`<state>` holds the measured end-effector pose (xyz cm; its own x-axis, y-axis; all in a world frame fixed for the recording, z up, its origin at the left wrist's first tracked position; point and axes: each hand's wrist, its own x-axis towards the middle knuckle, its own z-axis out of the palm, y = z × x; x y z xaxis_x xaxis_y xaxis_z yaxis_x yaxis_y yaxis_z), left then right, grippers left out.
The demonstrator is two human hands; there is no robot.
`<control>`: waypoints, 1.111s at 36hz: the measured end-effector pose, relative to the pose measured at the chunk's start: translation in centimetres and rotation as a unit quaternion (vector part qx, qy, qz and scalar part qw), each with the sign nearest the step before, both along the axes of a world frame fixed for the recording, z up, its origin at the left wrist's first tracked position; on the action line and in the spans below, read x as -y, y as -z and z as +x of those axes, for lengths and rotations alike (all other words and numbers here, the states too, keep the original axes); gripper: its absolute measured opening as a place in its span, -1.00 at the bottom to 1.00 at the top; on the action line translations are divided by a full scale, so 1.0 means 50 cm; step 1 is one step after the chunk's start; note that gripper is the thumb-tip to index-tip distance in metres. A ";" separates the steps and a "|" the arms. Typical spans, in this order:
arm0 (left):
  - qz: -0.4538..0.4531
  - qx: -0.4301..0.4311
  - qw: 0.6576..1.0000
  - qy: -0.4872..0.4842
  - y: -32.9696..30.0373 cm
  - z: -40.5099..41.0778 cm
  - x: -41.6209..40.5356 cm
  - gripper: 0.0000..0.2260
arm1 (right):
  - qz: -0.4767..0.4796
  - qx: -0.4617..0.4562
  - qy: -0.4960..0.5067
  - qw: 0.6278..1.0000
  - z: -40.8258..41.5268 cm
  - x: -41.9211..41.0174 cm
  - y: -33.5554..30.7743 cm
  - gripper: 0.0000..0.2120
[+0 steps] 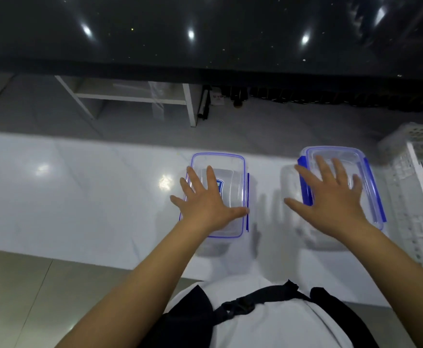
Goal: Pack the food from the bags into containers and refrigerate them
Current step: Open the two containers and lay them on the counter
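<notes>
Two clear plastic containers with blue-rimmed lids stand side by side on the white counter. My left hand lies flat, fingers spread, on the lid of the left container. Over the lid of the right container my right hand is spread the same way; whether it touches the lid I cannot tell. Blue clips hang along that lid's sides. Neither hand grips anything. No food bags are in view.
A white slatted plastic crate stands at the counter's right end, with something yellowish inside at the frame edge. Beyond the counter are a white shelf frame, dark bottles on the floor and a black glossy countertop.
</notes>
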<state>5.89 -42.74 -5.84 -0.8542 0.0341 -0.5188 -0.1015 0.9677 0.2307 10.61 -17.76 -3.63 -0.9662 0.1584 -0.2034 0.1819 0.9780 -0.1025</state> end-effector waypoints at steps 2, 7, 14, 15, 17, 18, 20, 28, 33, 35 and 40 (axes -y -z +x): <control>-0.009 -0.007 1.000 0.004 0.005 -0.007 -0.010 0.25 | 0.017 0.006 0.050 0.999 0.006 -0.033 0.019 -0.10; -0.028 -0.030 0.999 -0.011 0.017 -0.004 -0.031 0.26 | 0.022 0.026 0.065 0.997 0.024 -0.045 0.081 -0.03; -0.058 -0.069 0.996 -0.008 0.020 0.000 -0.047 0.17 | 0.032 -0.025 0.051 0.998 0.021 -0.028 0.114 -0.09; -0.060 -0.073 0.996 -0.008 0.020 0.000 -0.048 0.16 | 0.029 -0.028 0.049 0.998 0.021 -0.028 0.115 -0.08; -0.063 -0.076 0.995 -0.007 0.020 0.000 -0.047 0.15 | 0.025 -0.031 0.044 0.998 0.021 -0.027 0.117 -0.07; -0.063 -0.077 0.995 -0.007 0.020 0.000 -0.044 0.15 | 0.026 -0.032 0.040 0.998 0.022 -0.027 0.117 -0.07; -0.060 -0.082 0.995 -0.011 0.018 0.001 -0.037 0.15 | 0.027 -0.035 0.033 0.998 0.022 -0.027 0.120 -0.07; 0.014 -0.131 0.989 -0.071 -0.029 0.008 0.056 0.05 | 0.039 -0.054 -0.008 0.998 0.002 0.008 0.133 -0.06; 0.002 -0.166 0.980 -0.109 -0.024 -0.022 0.183 0.05 | 0.043 -0.052 -0.026 0.997 -0.018 0.041 0.135 -0.09; -0.032 -0.166 0.979 -0.115 -0.009 -0.040 0.237 0.03 | 0.043 -0.058 -0.028 0.997 -0.022 0.045 0.136 -0.10; -0.090 -0.130 0.979 -0.128 0.036 -0.072 0.348 0.02 | 0.046 -0.074 -0.027 0.996 -0.023 0.043 0.150 -0.08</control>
<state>2.32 -60.16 -7.63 -0.9265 -0.2711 -0.2609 -0.3074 0.9453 0.1095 9.44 -19.89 -11.14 -0.9922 0.1160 -0.0462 0.1176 0.9925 -0.0340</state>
